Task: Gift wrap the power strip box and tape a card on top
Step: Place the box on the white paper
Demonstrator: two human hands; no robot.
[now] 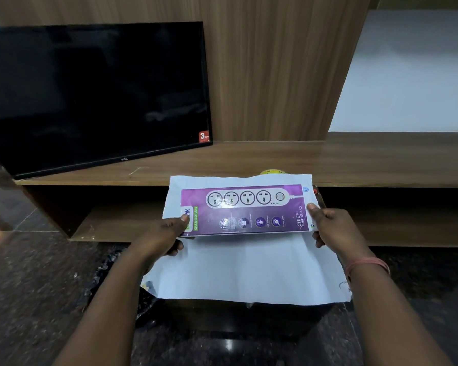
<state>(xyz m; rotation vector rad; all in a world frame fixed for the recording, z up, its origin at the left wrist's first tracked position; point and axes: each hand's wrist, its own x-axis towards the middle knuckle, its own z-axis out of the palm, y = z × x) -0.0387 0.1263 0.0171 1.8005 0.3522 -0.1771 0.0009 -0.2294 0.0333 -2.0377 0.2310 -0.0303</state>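
The purple power strip box [245, 210] lay face up on a sheet of white wrapping paper [245, 270], held between both hands. The left hand [167, 232] gripped its left end, thumb on top and fingers curled beneath. The right hand [328, 225] gripped the right end the same way. Behind stood a wooden shelf unit [328, 159] bearing a dark TCL television [95, 93].

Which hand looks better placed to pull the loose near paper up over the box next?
Probably the left hand. It grips the purple box at its near corner, right where the white wrapping paper spreads toward the person. The right hand pinches the other end higher up and could steady the box.
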